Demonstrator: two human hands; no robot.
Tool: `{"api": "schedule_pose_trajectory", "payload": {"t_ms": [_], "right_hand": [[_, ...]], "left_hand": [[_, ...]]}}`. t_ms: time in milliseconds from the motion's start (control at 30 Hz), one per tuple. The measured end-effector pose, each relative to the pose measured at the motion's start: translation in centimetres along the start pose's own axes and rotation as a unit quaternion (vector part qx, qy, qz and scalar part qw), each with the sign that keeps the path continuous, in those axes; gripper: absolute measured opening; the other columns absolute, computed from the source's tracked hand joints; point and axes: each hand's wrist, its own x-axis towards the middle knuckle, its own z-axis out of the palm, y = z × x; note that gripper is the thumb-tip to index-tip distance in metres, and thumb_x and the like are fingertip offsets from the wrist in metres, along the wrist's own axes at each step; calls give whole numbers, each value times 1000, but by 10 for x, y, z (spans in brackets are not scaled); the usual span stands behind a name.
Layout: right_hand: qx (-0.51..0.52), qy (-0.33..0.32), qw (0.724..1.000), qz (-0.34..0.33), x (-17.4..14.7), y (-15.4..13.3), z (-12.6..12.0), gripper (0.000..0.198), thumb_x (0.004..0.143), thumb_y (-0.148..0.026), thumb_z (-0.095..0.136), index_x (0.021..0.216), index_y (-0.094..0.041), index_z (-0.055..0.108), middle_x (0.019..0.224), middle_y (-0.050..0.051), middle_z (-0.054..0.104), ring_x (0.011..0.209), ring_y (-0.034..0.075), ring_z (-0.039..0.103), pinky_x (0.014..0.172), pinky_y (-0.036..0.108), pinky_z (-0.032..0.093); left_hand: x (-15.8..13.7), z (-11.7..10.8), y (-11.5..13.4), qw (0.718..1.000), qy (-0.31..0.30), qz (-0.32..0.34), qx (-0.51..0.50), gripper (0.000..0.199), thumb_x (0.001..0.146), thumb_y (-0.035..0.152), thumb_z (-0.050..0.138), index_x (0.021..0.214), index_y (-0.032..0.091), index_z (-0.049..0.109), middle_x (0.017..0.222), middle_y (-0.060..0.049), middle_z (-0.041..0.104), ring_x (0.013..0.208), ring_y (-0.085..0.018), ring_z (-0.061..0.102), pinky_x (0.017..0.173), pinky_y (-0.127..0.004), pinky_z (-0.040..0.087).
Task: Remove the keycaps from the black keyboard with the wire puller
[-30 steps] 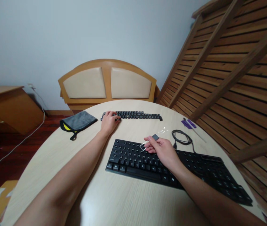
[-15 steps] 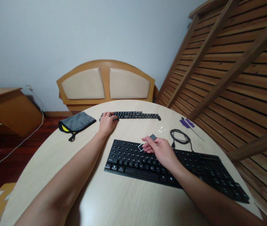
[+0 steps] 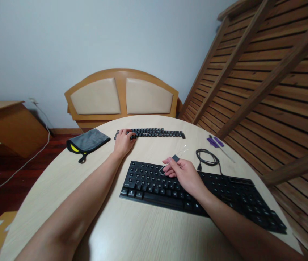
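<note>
My left hand [image 3: 122, 141] reaches to the left end of the rows of loose black keycaps [image 3: 154, 132]. Its fingers curl down there, closed about a keycap [image 3: 132, 137] that is partly hidden by them. Over the upper middle of the black keyboard [image 3: 154, 199] is my right hand [image 3: 182, 172], closed on a wire keycap puller. The puller's dark grey handle [image 3: 175, 158] sticks out above the thumb, and a wire loop shows below the fingers. Many key positions on the keyboard are without caps, showing small stems; the bottom row still carries several caps.
A coiled black cable [image 3: 207, 156] lies behind the keyboard. To its right are a purple-handled tool [image 3: 219, 142] with a thin shaft and a purple brush-like piece [image 3: 212, 141]. A folded grey cloth [image 3: 88, 141] with yellow lining lies at left on the round table [image 3: 132, 232].
Both hands stay almost where they were. The keycap puller in my right hand has turned slightly, and its wires catch the light less.
</note>
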Motion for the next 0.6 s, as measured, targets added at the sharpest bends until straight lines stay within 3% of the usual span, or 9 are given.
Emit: {"api": "schedule_pose_trajectory", "payload": {"t_ms": [133,233,300,433,600], "right_hand": [[-16,-16,1000,-18,-2,1,2,57,82,-67,53,87,-13,70,71,6,70,60,13,65,57,25,49],[-45,-23,998,-42,-5,-1,2,55,82,-66,54,85,-14,70,70,5,68,60,13,63,56,25,48],[-60,-26,997,-50,-7,-3,2,52,82,-64,56,84,-14,70,69,4,67,60,14,63,57,25,48],[-84,-29,994,-62,-8,-2,4,47,82,-60,58,75,-15,70,67,4,67,61,16,62,58,26,48],[-186,-56,974,-116,-10,-4,0,45,87,-56,56,67,-17,67,64,2,65,63,18,62,60,27,46]], "left_hand": [[-3,-15,24,997,-13,44,-69,25,91,30,55,110,18,67,120,-12,60,114,-28,51,100,-43,41],[-7,-33,53,981,-80,98,-146,29,96,37,48,114,20,64,101,-5,69,91,-19,63,79,-30,51],[-10,-48,74,930,-187,116,-294,34,97,37,45,119,16,61,89,-5,70,80,-17,64,68,-26,50],[-17,-69,109,854,-314,145,-388,31,94,36,52,114,16,64,81,-3,70,74,-15,63,62,-23,46],[-33,-76,126,861,-268,125,-414,21,92,31,56,88,15,68,83,-4,68,75,-15,62,61,-23,46]]}}
